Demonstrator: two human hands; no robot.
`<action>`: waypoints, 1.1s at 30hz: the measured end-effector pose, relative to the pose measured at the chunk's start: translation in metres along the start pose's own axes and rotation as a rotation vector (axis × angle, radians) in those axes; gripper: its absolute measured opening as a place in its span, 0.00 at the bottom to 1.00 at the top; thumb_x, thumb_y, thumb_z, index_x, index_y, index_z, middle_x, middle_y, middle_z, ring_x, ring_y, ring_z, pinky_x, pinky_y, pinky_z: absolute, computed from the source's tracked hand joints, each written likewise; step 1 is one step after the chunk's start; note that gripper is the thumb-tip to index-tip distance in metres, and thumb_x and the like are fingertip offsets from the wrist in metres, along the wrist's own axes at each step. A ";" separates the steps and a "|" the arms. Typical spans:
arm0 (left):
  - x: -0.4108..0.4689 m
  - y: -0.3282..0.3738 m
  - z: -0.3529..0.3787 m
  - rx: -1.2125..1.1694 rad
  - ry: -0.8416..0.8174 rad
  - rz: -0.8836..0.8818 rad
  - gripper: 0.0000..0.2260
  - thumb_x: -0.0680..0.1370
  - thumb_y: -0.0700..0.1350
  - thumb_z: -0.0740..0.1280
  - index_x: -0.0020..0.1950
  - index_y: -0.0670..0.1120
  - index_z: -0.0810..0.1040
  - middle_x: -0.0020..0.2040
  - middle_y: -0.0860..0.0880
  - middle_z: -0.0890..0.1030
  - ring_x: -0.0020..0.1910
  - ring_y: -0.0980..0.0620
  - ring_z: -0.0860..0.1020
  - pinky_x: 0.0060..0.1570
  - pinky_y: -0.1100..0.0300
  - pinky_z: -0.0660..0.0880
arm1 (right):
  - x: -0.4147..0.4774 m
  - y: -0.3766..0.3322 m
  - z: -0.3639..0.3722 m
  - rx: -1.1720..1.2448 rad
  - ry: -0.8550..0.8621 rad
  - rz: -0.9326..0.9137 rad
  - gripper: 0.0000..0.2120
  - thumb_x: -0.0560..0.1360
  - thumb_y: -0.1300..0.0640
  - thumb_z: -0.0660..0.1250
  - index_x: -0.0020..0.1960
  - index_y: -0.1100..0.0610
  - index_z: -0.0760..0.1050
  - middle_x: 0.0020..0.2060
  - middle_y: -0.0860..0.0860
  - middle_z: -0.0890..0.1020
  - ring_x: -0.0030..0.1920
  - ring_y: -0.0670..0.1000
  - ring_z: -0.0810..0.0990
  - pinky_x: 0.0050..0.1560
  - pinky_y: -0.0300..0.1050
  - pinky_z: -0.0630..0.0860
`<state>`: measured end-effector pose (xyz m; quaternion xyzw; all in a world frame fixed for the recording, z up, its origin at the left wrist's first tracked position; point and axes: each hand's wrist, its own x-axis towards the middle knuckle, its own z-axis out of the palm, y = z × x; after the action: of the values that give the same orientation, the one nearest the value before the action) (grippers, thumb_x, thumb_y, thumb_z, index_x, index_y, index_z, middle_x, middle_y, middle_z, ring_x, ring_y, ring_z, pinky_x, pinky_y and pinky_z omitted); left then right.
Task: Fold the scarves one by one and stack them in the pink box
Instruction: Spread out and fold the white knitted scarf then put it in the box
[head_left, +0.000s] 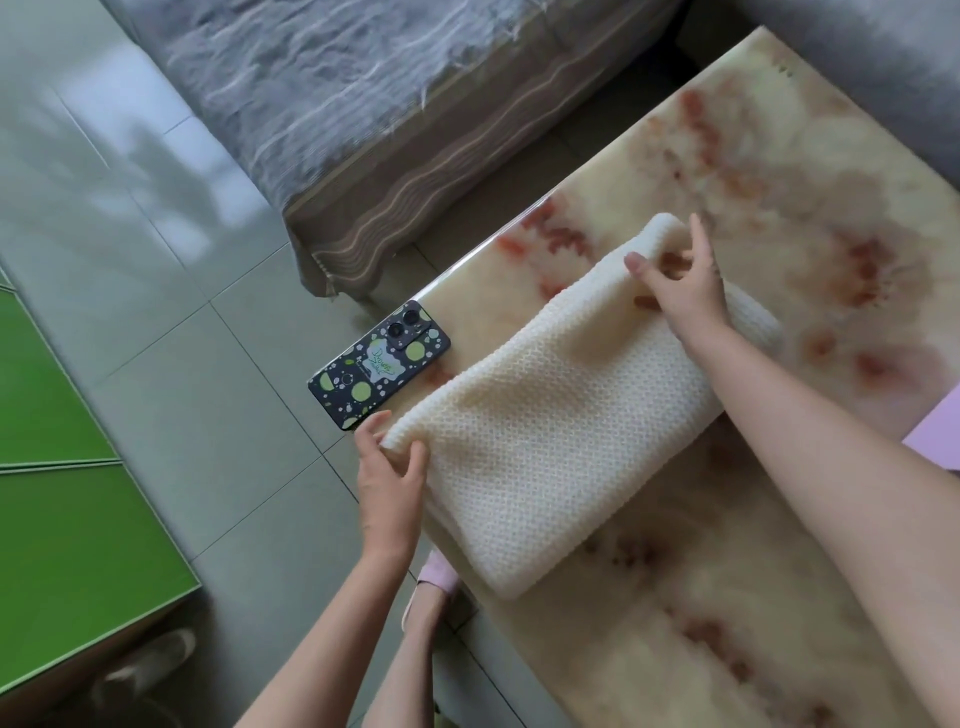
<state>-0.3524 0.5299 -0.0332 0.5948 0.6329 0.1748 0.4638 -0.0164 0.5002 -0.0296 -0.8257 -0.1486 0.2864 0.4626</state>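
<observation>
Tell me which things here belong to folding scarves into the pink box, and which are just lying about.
Part of the job: cream scarf, gripped by the left hand and right hand; table it lies on; pink corner at the right edge, probably the box.

Just lying about: phone at the table's edge; green cabinet; grey sofa.

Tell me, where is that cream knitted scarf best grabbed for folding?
Grip the cream knitted scarf at the two corners of its raised edge, coming from each end, as the left hand and right hand pinch them now. It is a limp, wide band on the table, so holding both corners likely keeps that edge straight.
</observation>
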 end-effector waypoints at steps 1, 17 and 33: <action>0.001 0.000 0.001 0.000 -0.014 -0.010 0.20 0.76 0.46 0.68 0.65 0.52 0.65 0.55 0.49 0.74 0.49 0.48 0.76 0.54 0.49 0.74 | 0.002 0.001 0.000 -0.038 -0.025 -0.024 0.43 0.69 0.46 0.74 0.77 0.49 0.53 0.65 0.53 0.68 0.60 0.51 0.74 0.56 0.52 0.78; -0.007 0.000 0.000 -0.034 0.057 -0.096 0.21 0.76 0.34 0.56 0.67 0.48 0.64 0.64 0.46 0.69 0.58 0.47 0.70 0.57 0.52 0.68 | -0.018 0.007 0.006 -0.674 -0.258 -0.308 0.40 0.73 0.42 0.67 0.78 0.47 0.49 0.78 0.47 0.49 0.77 0.50 0.44 0.75 0.52 0.41; 0.012 0.027 0.035 0.502 0.052 0.284 0.15 0.81 0.44 0.58 0.67 0.49 0.71 0.52 0.45 0.72 0.52 0.45 0.71 0.54 0.58 0.60 | -0.021 -0.014 0.043 -0.681 -0.067 -0.578 0.10 0.73 0.61 0.65 0.54 0.55 0.78 0.65 0.51 0.74 0.71 0.57 0.61 0.70 0.55 0.58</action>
<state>-0.3068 0.5353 -0.0349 0.7692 0.5783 0.0910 0.2564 -0.0589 0.5259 -0.0277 -0.8460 -0.4738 0.1065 0.2202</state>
